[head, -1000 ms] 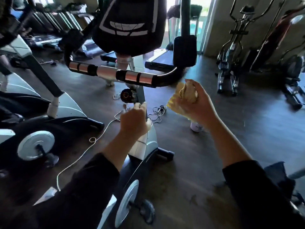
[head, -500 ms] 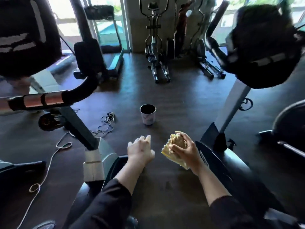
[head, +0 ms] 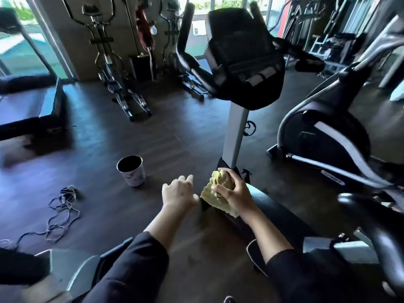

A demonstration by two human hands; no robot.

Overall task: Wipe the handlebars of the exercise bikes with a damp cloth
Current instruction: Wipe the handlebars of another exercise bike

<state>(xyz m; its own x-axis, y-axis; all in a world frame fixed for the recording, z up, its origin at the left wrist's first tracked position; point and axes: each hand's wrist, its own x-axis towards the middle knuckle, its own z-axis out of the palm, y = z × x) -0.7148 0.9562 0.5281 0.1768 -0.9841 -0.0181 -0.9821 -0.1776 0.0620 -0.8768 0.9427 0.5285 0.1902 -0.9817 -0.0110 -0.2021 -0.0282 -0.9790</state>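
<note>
Cloth (head: 215,194): yellow, bunched, gripped in the person's right hand (head: 231,191), fingers curled round it, one corner hanging below the palm. It is held low, in front of the white post (head: 236,136) of an exercise bike (head: 244,62) and just above that bike's dark base.

Left hand (head: 179,191): just beside the cloth, not touching it; fingers loosely bent, holding nothing. Both forearms bare, dark sleeves pushed up.

Exercise bike: black console tilted atop the white post; curved black handlebars (head: 185,53) rise to its left, well above the cloth.

Cup (head: 131,170): dark inside, pale outside, upright on the dark wooden floor (head: 135,132), left of the hands.

Cord (head: 59,211): a thin tangle on the floor, left of the cup.

Second bike (head: 328,132): black and silver, to the right.

Cross-trainers (head: 113,68): against the back wall, blurred.
</note>
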